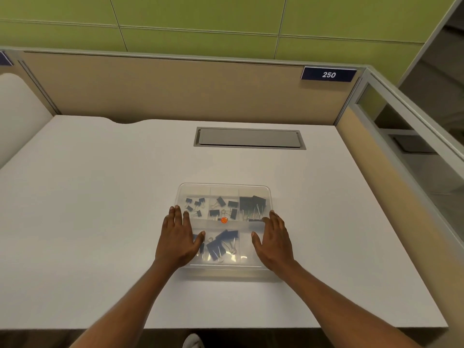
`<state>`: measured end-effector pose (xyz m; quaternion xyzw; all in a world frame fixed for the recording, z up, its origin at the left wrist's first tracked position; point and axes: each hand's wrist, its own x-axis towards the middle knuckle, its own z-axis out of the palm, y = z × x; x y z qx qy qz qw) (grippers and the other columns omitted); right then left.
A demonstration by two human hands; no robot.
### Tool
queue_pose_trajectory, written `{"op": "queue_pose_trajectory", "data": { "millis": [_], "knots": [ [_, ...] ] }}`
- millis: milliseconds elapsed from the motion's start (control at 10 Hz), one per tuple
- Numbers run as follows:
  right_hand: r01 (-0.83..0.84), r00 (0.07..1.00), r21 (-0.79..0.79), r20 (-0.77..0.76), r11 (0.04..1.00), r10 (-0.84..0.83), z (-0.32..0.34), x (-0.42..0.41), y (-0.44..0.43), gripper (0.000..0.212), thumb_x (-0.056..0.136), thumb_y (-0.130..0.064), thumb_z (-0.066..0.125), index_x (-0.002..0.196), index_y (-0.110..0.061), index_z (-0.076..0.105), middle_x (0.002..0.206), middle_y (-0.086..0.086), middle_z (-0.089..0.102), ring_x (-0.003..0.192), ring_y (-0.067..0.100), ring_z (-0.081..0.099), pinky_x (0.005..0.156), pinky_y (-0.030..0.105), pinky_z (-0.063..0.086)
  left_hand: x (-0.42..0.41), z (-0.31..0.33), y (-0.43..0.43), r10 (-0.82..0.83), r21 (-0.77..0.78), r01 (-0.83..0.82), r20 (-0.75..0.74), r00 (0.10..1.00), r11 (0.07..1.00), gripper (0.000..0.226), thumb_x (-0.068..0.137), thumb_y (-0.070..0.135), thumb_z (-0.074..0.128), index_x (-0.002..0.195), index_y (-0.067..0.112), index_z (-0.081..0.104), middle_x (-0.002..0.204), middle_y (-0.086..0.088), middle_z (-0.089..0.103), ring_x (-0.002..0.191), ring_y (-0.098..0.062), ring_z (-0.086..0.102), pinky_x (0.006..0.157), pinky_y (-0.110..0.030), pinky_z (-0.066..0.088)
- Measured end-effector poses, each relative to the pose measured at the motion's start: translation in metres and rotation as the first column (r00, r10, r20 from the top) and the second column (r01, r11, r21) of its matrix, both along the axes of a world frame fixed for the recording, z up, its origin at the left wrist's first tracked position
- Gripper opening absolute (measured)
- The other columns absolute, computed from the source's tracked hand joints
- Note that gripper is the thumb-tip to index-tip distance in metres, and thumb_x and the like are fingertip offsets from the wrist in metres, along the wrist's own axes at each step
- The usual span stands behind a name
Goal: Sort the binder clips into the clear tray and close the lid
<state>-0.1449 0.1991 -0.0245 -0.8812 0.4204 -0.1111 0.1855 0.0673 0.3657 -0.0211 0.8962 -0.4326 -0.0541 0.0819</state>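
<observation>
A: Two hands are seen on it, then?

B: Both. The left hand is laid flat, fingers straight, on the left side of the transparent plastic lid. The right hand is laid likewise on the right side. Nothing is gripped by either.

A: And where is the tray placed?

B: The clear, compartmented plastic tray is set on the white desk, straight ahead of the person and towards the near edge. The black binder clips with wire handles are seen through the lid, grouped by size in separate compartments.

A: Which hand is favoured for the closing press?

B: Neither. The tray lies centred under and between both hands. Its outline appears nearly square, so no long axis can be fixed. An even downward press on both sides is judged to be needed. Whether the lid is already snapped home cannot be told. A small orange dot is seen at the centre, and its purpose cannot be made out.
</observation>
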Motion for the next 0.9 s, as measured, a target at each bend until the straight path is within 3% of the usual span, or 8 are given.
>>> {"op": "queue_pose_trajectory", "data": {
  "millis": [100, 200, 600, 700, 800, 900],
  "knots": [
    [-0.005, 1.0, -0.017, -0.025, 1.0, 0.004, 0.004, 0.001, 0.002, 0.058, 0.091, -0.048, 0.049, 0.138, -0.017, 0.036, 0.155, 0.007, 0.025, 0.143, 0.024, 0.021, 0.112, 0.034, 0.029, 0.0, 0.005, 0.0, -0.003, 0.003, 0.003, -0.027, 1.0, 1.0, 0.09, 0.083, 0.07, 0.018, 0.145, 0.005, 0.018, 0.155, -0.02, 0.011, 0.144, -0.033, 0.003, 0.115, -0.042, 0.007],
    [-0.032, 0.998, -0.134, -0.054, 0.99, 0.025, 0.009, 0.002, 0.005, 0.059, 0.087, -0.048, 0.054, 0.136, -0.018, 0.039, 0.153, 0.01, 0.03, 0.142, 0.028, 0.025, 0.109, 0.038, 0.032, 0.001, 0.007, 0.001, -0.028, 0.019, 0.029, -0.045, 0.999, 0.999, 0.094, 0.081, 0.071, 0.017, 0.144, 0.002, 0.018, 0.153, -0.023, 0.013, 0.143, -0.036, 0.005, 0.115, -0.044, 0.008],
    [-0.18, 0.961, -0.15, -0.239, 0.972, 0.141, 0.016, 0.005, 0.004, 0.05, 0.093, -0.044, 0.044, 0.135, -0.018, 0.043, 0.143, 0.009, 0.044, 0.136, 0.03, 0.032, 0.109, 0.04, 0.035, 0.004, 0.011, 0.001, -0.054, 0.139, 0.064, -0.072, 0.996, 0.988, 0.102, 0.076, 0.077, -0.001, 0.146, 0.003, 0.008, 0.154, -0.024, 0.001, 0.142, -0.038, -0.003, 0.115, -0.048, 0.01],
    [-0.172, 0.961, -0.167, -0.245, 0.971, 0.128, 0.022, 0.005, 0.003, 0.047, 0.093, -0.043, 0.043, 0.131, -0.016, 0.047, 0.139, 0.01, 0.048, 0.134, 0.033, 0.035, 0.107, 0.042, 0.036, 0.008, 0.021, -0.001, -0.058, 0.176, 0.074, -0.097, 0.994, 0.982, 0.094, 0.083, 0.074, 0.008, 0.147, 0.005, 0.003, 0.154, -0.024, -0.003, 0.142, -0.038, -0.006, 0.115, -0.05, 0.008],
    [-0.167, 0.975, -0.291, -0.192, 0.942, 0.113, 0.034, 0.01, 0.0, 0.037, 0.089, -0.037, 0.043, 0.109, -0.014, 0.063, 0.116, 0.008, 0.066, 0.118, 0.035, 0.053, 0.087, 0.046, 0.049, 0.011, 0.037, -0.002, -0.07, 0.185, 0.07, -0.011, 0.998, 0.98, 0.092, 0.083, 0.071, 0.004, 0.147, 0.005, 0.003, 0.155, -0.023, 0.002, 0.142, -0.039, -0.003, 0.114, -0.052, 0.006],
    [-0.22, 0.968, -0.4, -0.203, 0.89, 0.148, 0.052, 0.016, -0.006, 0.017, 0.085, -0.022, 0.057, 0.072, -0.016, 0.066, 0.076, 0.002, 0.071, 0.103, 0.035, 0.062, 0.072, 0.042, 0.049, 0.013, 0.056, -0.005, -0.072, 0.13, 0.061, 0.086, 0.994, 0.99, 0.095, 0.079, 0.071, -0.005, 0.146, 0.004, 0.004, 0.155, -0.022, 0.005, 0.142, -0.039, -0.002, 0.114, -0.053, 0.005]
  ]
}}
